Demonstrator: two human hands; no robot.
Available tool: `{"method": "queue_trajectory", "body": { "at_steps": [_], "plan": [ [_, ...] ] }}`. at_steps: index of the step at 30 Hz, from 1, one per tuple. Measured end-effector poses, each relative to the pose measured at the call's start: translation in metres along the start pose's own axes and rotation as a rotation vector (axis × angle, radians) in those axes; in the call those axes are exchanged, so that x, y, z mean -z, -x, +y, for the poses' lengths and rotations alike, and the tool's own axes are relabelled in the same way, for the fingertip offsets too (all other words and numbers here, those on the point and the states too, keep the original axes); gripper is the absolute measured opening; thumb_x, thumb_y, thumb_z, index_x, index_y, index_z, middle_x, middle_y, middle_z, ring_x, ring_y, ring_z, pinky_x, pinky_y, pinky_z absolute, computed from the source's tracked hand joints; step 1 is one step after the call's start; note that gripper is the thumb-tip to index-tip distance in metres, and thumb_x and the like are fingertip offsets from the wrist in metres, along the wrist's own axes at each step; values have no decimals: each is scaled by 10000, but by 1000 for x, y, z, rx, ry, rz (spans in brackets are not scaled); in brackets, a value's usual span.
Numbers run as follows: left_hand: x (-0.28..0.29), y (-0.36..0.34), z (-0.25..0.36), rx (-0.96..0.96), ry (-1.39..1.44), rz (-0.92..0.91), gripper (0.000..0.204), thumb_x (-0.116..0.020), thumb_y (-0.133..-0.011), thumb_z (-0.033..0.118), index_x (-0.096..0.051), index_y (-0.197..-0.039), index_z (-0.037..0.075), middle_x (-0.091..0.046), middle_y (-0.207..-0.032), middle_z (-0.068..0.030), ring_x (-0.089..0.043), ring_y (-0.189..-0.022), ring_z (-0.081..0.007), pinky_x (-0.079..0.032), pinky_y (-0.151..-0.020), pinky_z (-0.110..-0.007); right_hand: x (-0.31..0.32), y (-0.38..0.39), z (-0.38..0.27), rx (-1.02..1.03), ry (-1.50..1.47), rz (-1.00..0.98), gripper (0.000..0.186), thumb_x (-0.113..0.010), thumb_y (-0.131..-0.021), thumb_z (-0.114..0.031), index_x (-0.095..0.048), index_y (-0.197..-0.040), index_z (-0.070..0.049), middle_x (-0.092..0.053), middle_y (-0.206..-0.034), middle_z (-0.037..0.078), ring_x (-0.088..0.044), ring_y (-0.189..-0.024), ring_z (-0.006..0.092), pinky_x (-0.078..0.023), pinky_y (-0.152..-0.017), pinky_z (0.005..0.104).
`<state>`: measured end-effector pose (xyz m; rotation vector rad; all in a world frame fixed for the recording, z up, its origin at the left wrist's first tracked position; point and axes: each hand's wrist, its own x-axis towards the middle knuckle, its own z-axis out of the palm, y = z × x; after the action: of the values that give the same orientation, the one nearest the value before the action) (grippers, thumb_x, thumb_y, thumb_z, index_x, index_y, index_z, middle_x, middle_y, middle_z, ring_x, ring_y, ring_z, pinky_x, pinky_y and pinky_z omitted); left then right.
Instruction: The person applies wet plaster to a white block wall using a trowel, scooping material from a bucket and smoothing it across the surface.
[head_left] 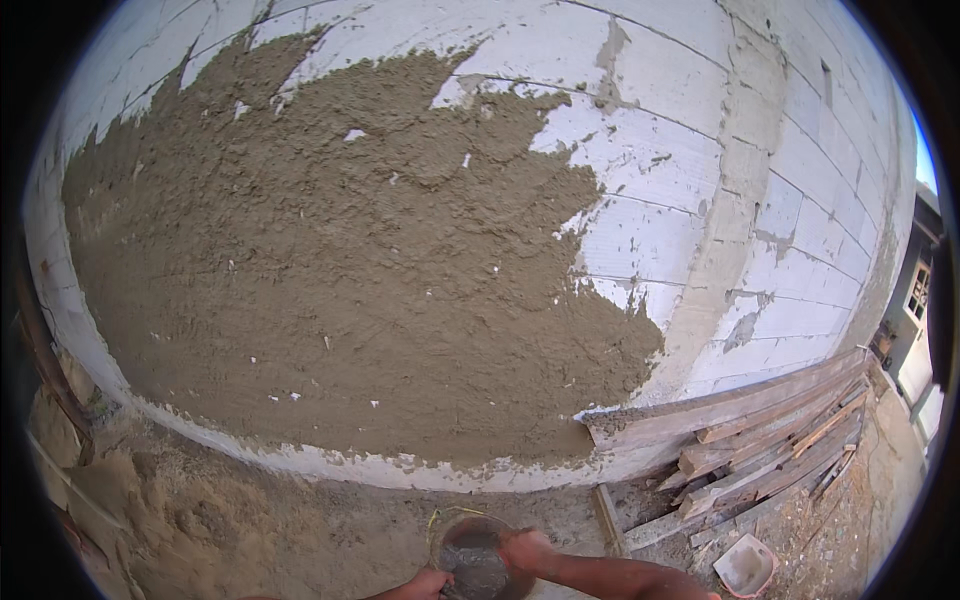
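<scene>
At the lower edge stands a round bucket (474, 561) with wet grey mortar in it and a thin yellowish handle looped at its far left rim. My right hand (527, 551) is closed on the bucket's right rim. On the near left side my left hand (430, 583) is closed at the rim, partly cut off by the picture's edge. Ahead of me rises a pale block wall (650, 235), with rough wet mortar (350, 240) spread over much of its left and middle.
Old wooden planks (770, 440) are stacked along the wall's foot at the right. A short board (610, 520) lies right of the bucket. Farther right is a pale, dirty basin (746, 566). Sandy ground (250, 535) runs along the wall, and a doorway (915, 360) shows at the far right.
</scene>
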<state>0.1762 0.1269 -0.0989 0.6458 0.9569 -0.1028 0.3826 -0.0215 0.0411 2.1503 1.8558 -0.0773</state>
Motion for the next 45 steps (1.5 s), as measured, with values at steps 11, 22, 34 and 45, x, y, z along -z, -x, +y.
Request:
{"method": "queue_trajectory", "body": {
  "at_steps": [11,22,34,45],
  "plan": [
    [194,196,1,-141,-96,64,490,-575,-746,-85,-561,-1226,10,-633,-987,-137,-652,-793,-305,-563,-572,-434,79,-49,-221,126,-433,-380,347,-619,-837,-285,-661,-1159,-163,-708,-1086,76,-705,-957,315,-563,-769,419],
    [279,326,-47,13,-195,22,685,-530,-741,-93,-450,-1389,114,-606,-1155,-106,-645,-973,-289,-600,-727,-477,68,67,-395,-143,-1076,-821,525,-469,-902,-599,-683,-1190,-214,-682,-851,114,-676,-716,210,-550,-715,359],
    [298,376,-74,-40,-313,-63,562,-570,-784,1,-431,-1327,36,-603,-1141,-116,-654,-979,-282,-587,-808,-483,77,85,-471,-331,-289,-249,220,-523,-907,-160,-639,-1057,-48,-695,-855,122,-708,-762,268,-552,-602,402],
    [338,380,-98,-64,-214,-43,487,-576,-784,10,-500,-1264,39,-629,-1074,-99,-661,-942,-253,-584,-827,-496,151,124,-493,120,-37,-321,202,-572,-871,-190,-698,-982,-76,-720,-845,53,-706,-798,238,-537,-628,356]
  ]
}}
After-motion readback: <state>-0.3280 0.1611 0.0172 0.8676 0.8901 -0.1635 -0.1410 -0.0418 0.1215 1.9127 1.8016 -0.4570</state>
